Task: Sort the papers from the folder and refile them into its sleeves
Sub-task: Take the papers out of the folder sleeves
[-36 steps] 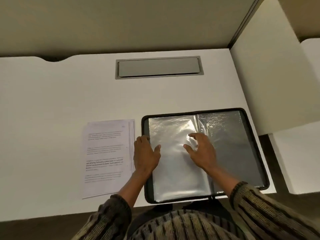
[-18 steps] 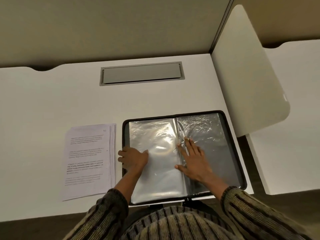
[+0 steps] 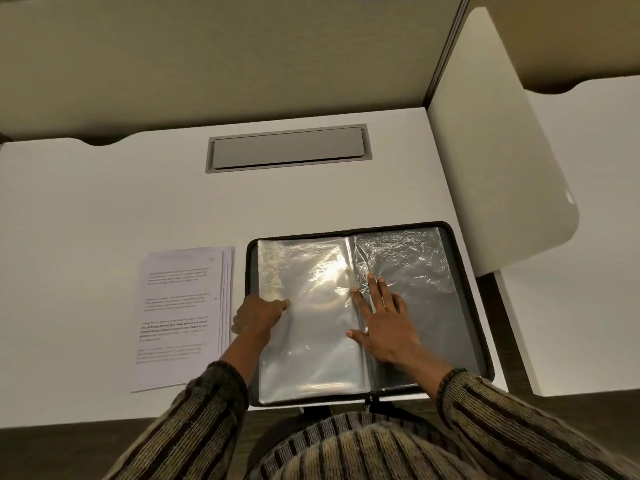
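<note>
Print on the papers [image 3: 183, 317]: too small and soft to read — only one bolder paragraph stands out.
My left hand [image 3: 258, 315]: fingers curl at the left edge of the folder [image 3: 462, 296], tips hidden; whether they grip anything, I cannot tell.
Left sleeve [image 3: 311, 341]: glare washes out its upper middle.
Folder spine: partly under my right hand [image 3: 384, 327].
My forearms: cut off by the bottom edge.

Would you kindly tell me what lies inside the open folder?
Only empty-looking plastic sleeves show; the left hand pinches their edge, the right hand presses them. Lower sleeves are covered, unseen.
</note>
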Motion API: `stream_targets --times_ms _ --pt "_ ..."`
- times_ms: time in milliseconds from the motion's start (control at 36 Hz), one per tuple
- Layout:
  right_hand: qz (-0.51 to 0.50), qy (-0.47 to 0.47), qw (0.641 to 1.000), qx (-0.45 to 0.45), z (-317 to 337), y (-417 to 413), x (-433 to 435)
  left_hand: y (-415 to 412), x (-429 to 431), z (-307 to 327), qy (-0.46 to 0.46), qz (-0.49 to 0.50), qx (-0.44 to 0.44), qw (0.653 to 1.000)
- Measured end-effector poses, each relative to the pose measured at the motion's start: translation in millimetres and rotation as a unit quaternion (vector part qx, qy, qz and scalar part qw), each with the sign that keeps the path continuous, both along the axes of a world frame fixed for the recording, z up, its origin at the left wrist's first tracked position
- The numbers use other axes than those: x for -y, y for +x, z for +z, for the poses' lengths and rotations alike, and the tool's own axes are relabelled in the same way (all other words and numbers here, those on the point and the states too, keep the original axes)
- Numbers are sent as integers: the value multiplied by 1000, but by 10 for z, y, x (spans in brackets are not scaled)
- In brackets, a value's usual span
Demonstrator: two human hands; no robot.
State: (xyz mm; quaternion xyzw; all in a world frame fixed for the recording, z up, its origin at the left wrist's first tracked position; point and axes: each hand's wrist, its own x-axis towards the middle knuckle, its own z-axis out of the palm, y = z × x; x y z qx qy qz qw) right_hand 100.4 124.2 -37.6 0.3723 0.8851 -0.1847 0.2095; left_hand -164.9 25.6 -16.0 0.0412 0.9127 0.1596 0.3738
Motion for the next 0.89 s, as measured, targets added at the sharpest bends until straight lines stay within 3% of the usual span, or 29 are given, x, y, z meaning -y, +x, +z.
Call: stream_targets --times_ms 278,472,556,722,889 --pt "-80 -67 992 -73 152 -20 -139 204 84 619 155 -43 78 984" --pt "-236 -186 909 -288 890 -61 -38 439 -279 1211 251 -75 180 948" --pt "-255 -228 881 -326 1244 -66 63 642 -504 1333 260 -124 184 940" --pt "-268 -141 912 -275 1516 93 116 1023 -832 1418 271 -195 236 913" --pt "-355 -56 898 -254 1518 503 -142 1188 -954 1367 290 -246 263 887"
